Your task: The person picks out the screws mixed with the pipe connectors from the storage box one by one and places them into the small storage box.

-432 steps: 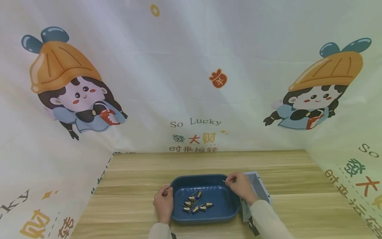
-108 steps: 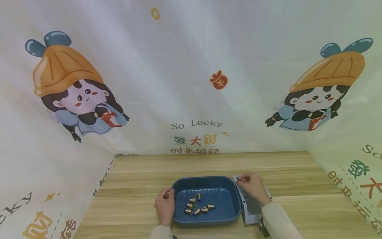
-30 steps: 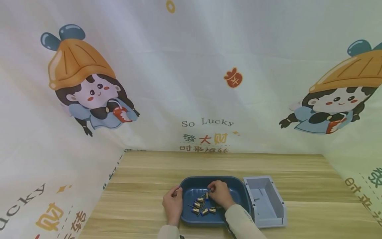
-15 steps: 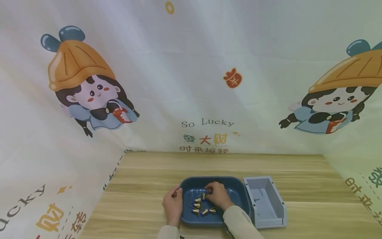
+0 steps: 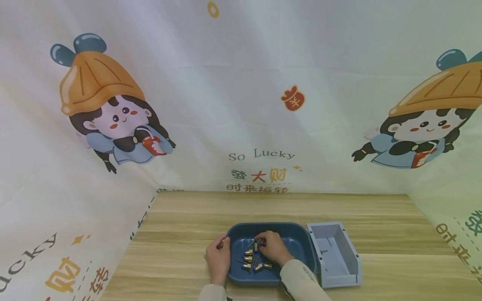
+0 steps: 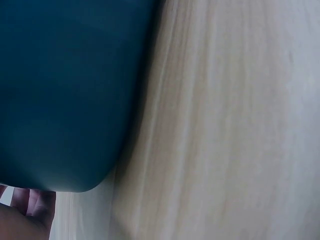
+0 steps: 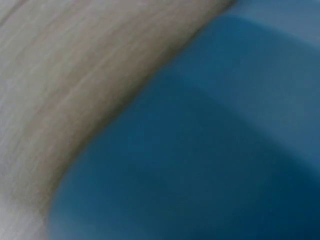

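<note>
My left hand (image 5: pixel 217 255) grips the left rim of a dark blue tray (image 5: pixel 301 248). In the left wrist view, the fingers of that left hand (image 6: pixel 27 217) show at the tray's edge (image 6: pixel 65 110). Inside the tray lie several brass fittings (image 5: pixel 248 259) with blue rings, mixed with thin screws. Over the pile, my right hand (image 5: pixel 274 247) has its curled fingertips beside the topmost brass fitting (image 5: pixel 256 247) and a thin screw (image 5: pixel 251 243). Whether they pinch either piece is hidden. The right wrist view shows only the tray's blurred outer side (image 7: pixel 175 150).
A grey open bin (image 5: pixel 339 281) stands against the tray's right side, with a few thin screws (image 5: pixel 324 251) on its floor. Both sit on a wood-grain table (image 5: pixel 180 234). Printed cloth (image 5: pixel 211 104) hangs behind and on both sides.
Earlier, the right hand was over the grey bin; it is now inside the tray. Over the last second it has shifted slightly left, and the topmost fitting with it. The left hand stays on the rim.
</note>
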The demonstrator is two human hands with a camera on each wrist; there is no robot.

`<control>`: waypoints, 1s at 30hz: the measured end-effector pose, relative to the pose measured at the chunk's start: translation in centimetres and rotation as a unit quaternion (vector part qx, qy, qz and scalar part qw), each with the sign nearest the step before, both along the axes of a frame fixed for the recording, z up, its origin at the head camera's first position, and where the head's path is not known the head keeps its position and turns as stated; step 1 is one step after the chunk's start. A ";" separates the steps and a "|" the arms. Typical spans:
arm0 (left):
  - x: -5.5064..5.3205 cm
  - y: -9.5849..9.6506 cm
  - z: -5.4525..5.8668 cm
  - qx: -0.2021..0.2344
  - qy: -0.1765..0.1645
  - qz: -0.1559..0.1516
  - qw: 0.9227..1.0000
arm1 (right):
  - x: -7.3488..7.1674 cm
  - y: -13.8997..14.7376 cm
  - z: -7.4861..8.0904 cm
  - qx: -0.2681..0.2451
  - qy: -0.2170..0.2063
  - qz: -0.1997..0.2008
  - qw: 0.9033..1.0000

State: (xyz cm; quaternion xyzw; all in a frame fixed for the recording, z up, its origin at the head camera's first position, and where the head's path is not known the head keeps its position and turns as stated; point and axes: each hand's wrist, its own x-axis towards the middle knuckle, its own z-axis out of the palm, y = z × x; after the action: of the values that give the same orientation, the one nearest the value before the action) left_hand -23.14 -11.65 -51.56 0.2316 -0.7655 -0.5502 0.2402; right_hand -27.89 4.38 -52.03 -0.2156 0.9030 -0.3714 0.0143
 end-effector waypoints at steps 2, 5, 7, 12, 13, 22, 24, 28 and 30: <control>0.0 0.0 -0.1 -0.001 0.001 0.001 1.000 | 0.1 0.0 0.0 -0.001 0.002 -0.001 1.000; 0.0 0.0 -0.1 -0.002 0.000 0.001 1.000 | 0.1 0.0 0.0 -0.003 0.006 0.000 1.000; 0.0 0.0 -0.1 -0.004 -0.002 0.001 1.000 | 0.2 0.1 0.1 -0.007 0.012 0.000 1.000; 0.0 -0.1 -0.2 0.000 -0.005 -0.002 1.000 | 0.1 0.1 0.3 -0.022 0.023 -0.001 1.000; -0.1 -0.1 -0.2 0.002 -0.006 -0.003 1.000 | 0.0 0.1 0.4 -0.023 0.023 -0.001 0.999; 0.0 -0.1 -0.1 0.004 -0.008 0.002 1.000 | -0.4 -0.6 0.7 -0.030 0.042 -0.007 0.999; 0.1 0.0 0.0 0.005 -0.010 0.001 1.000 | -0.4 -0.8 0.7 -0.027 0.046 -0.008 0.999; 0.0 -0.1 0.0 0.005 -0.018 0.000 1.000 | -0.4 -1.1 0.9 -0.014 0.043 -0.013 0.999; 0.0 -0.2 0.0 0.003 -0.019 0.001 1.000 | -0.3 -1.3 1.0 -0.007 0.041 -0.016 0.999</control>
State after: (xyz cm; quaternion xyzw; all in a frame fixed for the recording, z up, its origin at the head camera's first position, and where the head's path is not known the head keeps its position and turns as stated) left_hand -23.16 -11.80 -51.60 0.2434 -0.7680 -0.5481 0.2249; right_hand -28.23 3.08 -51.01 -0.2165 0.9034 -0.3689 -0.0297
